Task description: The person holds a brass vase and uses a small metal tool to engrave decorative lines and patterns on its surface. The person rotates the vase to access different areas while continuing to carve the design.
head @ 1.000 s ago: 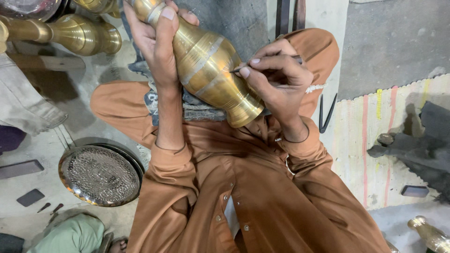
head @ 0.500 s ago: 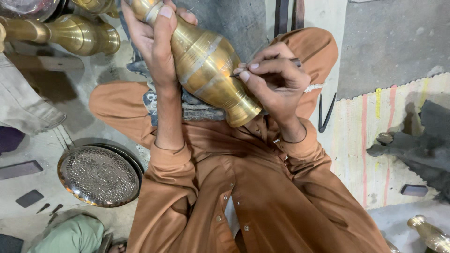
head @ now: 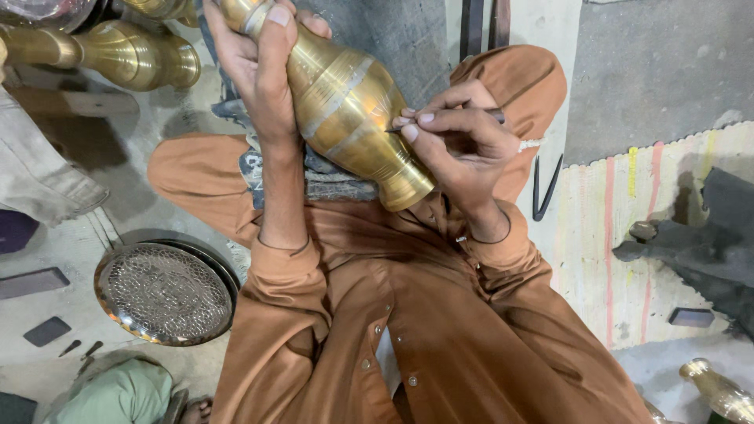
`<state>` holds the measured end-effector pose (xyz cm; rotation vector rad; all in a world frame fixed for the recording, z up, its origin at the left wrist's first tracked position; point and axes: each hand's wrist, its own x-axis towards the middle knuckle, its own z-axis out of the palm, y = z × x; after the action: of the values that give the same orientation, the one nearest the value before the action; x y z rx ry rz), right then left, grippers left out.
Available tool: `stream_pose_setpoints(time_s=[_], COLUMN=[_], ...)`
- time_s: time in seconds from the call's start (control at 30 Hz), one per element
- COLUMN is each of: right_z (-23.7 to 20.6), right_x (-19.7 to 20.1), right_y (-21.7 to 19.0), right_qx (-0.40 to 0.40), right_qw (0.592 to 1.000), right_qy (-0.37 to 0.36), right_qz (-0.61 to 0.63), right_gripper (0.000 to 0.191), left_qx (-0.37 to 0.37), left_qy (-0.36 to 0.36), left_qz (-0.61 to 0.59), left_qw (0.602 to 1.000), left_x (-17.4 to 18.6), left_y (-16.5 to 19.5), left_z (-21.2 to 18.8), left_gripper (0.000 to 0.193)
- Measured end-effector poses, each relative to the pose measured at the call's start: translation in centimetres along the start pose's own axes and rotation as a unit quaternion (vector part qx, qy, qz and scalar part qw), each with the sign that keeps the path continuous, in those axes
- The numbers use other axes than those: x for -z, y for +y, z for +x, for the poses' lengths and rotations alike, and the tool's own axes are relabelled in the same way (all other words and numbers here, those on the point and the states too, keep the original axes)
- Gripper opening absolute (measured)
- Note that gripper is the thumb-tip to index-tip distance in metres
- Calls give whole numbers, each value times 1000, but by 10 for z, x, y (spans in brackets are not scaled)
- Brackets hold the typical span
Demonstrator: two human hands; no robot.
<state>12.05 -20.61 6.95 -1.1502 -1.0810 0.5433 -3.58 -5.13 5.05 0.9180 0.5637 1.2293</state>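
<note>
the banded golden brass vase lies tilted — neck up-left, foot down-right; left hand grip closed around its neck, right hand pinching a thin dark metal tool against its belly.

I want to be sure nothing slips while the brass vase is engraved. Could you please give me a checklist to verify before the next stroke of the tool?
1. Left hand grips the neck of the brass vase: ok, fingers wrap around it.
2. Vase is supported below: ok, its lower body rests on the dark cloth pad on the lap.
3. Right hand holds the thin engraving tool firmly: ok, pinched between the fingers.
4. Tool tip meets the vase surface: cannot tell, the fingertips hide it.
5. Left fingers are away from the tool: ok, they are up at the neck.
6. Patterned round tray is apart from the elbows: ok.
</note>
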Motion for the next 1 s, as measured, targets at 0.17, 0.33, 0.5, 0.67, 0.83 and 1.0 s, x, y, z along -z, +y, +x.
stream_pose_setpoints(time_s=[0.17,0.33,0.5,0.67,0.83,1.0], right_z=[0,-2,-3,-6,-6,-6], right_x=[0,-2,-4,-7,-7,-7], right_y=[0,-3,-3,-7,-8,-7], right_qx=[-37,10,0,-12,45,14], right_qw=[999,1000,1000,1000,999,999], right_qy=[15,3,14,26,8,27], right_qz=[21,7,6,10,-16,-29], right_gripper=[14,13,13,13,13,14], left_qx=[-4,-24,-11,-8,-20,-2], left_qy=[-8,-31,-19,-5,-19,1], left_qz=[11,19,28,16,13,6], left_qw=[1000,999,999,1000,1000,1000], left_x=[1,2,2,1,2,2], left_y=[0,-1,0,-1,-2,-3], left_z=[1,3,3,1,3,1], left_gripper=[32,30,27,30,27,29])
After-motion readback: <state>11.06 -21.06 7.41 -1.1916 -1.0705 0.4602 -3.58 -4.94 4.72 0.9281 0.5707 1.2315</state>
